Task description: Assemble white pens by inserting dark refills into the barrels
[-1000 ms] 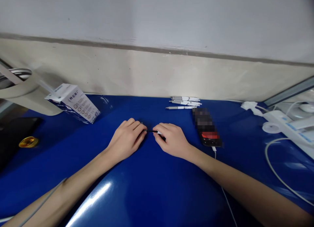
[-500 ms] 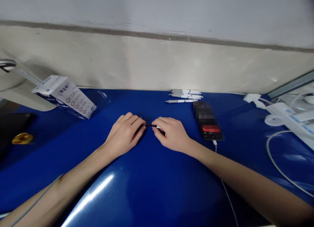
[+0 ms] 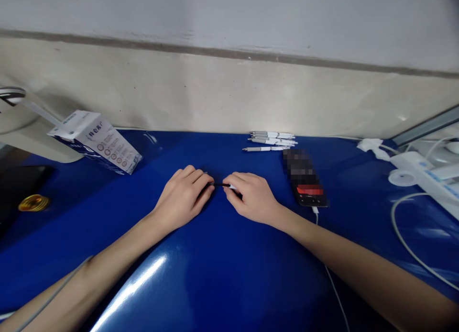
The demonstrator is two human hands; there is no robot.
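Observation:
Both hands rest low over the blue tabletop [image 3: 222, 270], a small gap between them. A pen [image 3: 221, 184] spans that gap, showing a thin black length in the middle and a white part at the right fingertips. My left hand [image 3: 186, 191] is closed, thumb and fingers pinching the pen's dark end. The white part sits in the pinch of my right hand [image 3: 251, 195], also closed. Most of the pen is hidden by the fingers. Beyond my right hand, several white and grey pens [image 3: 272, 137] lie near the wall.
Right of the hands lies a phone [image 3: 304, 176] with a white cable [image 3: 335, 289] plugged in. A white carton [image 3: 107, 143] stands at left, near a yellow coil [image 3: 34, 203] on a dark object [image 3: 21, 183]. At far right is a power strip [image 3: 425, 176]; the wall [image 3: 215, 93] bounds the back.
Both hands keep their hold on the pen with almost no movement. The whole view has shifted very slightly.

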